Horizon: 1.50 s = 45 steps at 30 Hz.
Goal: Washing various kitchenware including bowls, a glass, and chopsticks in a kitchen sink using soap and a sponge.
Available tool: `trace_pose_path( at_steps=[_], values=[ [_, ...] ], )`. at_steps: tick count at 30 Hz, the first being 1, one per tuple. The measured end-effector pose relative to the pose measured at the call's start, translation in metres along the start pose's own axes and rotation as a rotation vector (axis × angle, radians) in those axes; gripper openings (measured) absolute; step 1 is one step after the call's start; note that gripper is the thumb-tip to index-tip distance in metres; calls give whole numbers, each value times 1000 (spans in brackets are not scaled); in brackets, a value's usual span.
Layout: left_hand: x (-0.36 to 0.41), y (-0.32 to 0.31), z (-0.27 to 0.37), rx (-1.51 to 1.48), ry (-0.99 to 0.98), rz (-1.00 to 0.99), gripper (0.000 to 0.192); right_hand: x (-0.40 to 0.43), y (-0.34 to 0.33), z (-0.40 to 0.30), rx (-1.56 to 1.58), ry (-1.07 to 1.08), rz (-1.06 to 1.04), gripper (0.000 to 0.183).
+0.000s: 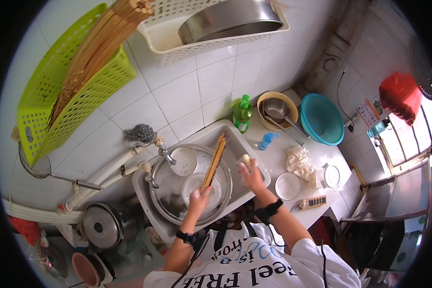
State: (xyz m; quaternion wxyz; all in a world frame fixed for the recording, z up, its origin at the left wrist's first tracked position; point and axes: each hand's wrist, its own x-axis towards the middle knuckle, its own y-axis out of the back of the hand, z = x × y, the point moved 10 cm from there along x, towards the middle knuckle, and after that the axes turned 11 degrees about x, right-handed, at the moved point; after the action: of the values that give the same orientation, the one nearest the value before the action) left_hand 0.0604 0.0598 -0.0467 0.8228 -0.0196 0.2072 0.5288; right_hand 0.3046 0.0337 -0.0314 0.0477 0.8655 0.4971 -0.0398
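My left hand [200,198] is closed around the lower end of a bundle of wooden chopsticks [215,162], which slants up and away over a large metal basin [154,201]. My right hand [251,174] grips a pale sponge [244,160] above the right part of the grey sink [261,169]. Inside the basin are a white bowl [184,161] under the tap and another pale bowl [201,190] near my left hand. Two metal taps [166,155] reach over the basin from the wall.
Right of the sink stand a green bottle [242,117], a small blue bottle [265,141], nested bowls with a saucepan [275,108], a teal basin [320,118], a white bowl [287,185], a crumpled cloth [301,163] and a power strip [312,202]. A lidded pot [101,225] sits left.
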Motion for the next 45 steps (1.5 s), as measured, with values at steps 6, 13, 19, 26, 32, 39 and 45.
trace_pose_path(
  at_steps=[6,13,19,26,32,39,45],
  values=[
    [-15,4,-31,-54,156,-74,27,-16,189,49,-438,-52,367,31],
    [-30,14,-51,42,187,34,30,-43,244,102,-793,-169,502,31],
    [-39,17,-46,164,203,63,29,-44,234,118,-986,-41,539,20],
    [-45,15,-43,202,179,65,23,-40,239,161,-751,-323,507,26],
    [-49,23,-39,208,193,118,26,-32,256,221,132,-515,373,13],
    [-55,32,-46,190,210,126,25,-30,243,238,369,-698,304,8],
    [-45,31,-43,196,183,101,26,-17,293,292,287,-685,407,8]
  ],
)
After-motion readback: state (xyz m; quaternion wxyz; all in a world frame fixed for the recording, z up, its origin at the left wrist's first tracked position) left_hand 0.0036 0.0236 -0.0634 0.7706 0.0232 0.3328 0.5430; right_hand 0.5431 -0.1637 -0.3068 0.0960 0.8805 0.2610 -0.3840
